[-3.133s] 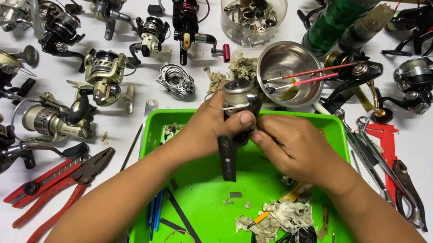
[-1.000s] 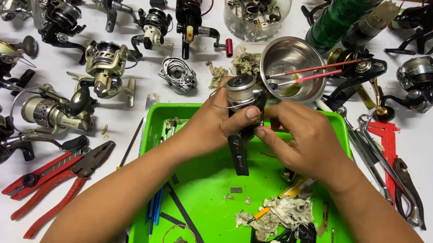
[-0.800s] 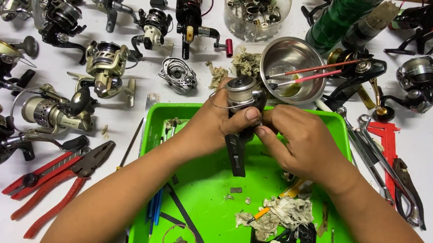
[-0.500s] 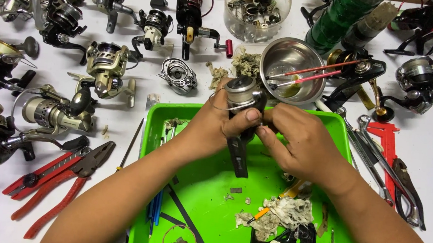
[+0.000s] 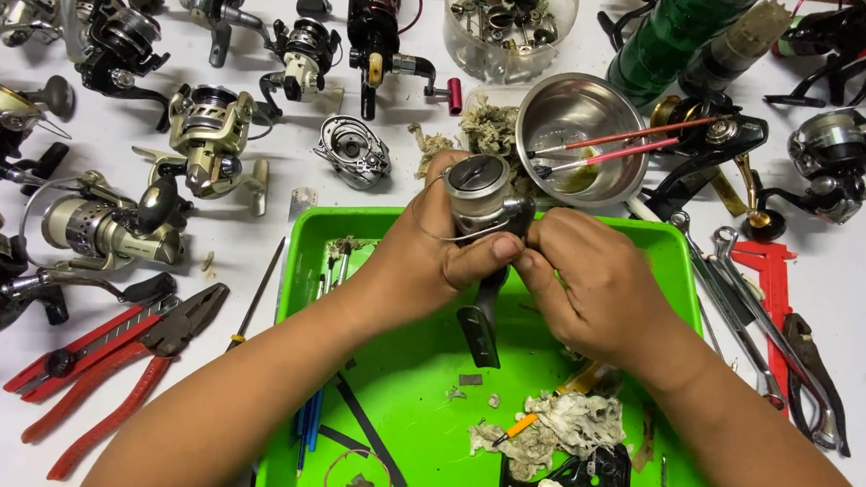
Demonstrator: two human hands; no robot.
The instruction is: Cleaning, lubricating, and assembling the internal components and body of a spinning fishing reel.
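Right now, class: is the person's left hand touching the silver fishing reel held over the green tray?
Touching. The head view shows the left hand wrapped around the silver fishing reel, thumb pressed against its body.

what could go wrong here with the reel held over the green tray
1. The silver spinning reel is gripped by the left hand and the right hand in the air above the green plastic tray; a small part working loose might drop among the scraps and crumpled grey rags.
2. The steel bowl with two red brushes sits just beyond the reel; a slip could tip it.
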